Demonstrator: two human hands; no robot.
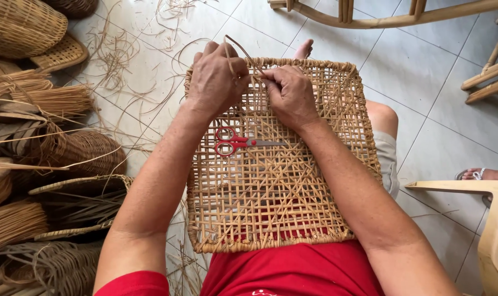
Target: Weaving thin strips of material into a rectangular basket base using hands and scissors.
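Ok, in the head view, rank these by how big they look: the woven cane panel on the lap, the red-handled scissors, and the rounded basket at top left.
1. Woven cane panel, by far the largest.
2. Rounded basket, partly cut off by the frame and farther away, so its true size is unsure.
3. Red-handled scissors, the smallest.

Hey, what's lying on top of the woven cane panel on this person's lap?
Red-handled scissors lie on the woven cane panel. At its far edge the left hand and right hand grip a cane strand. The weave beneath both hands is covered.

Grey tiled floor [441, 104]: woven baskets [18, 24] and cane bundles [40, 98] at left, loose strands [128, 60] scattered beside them
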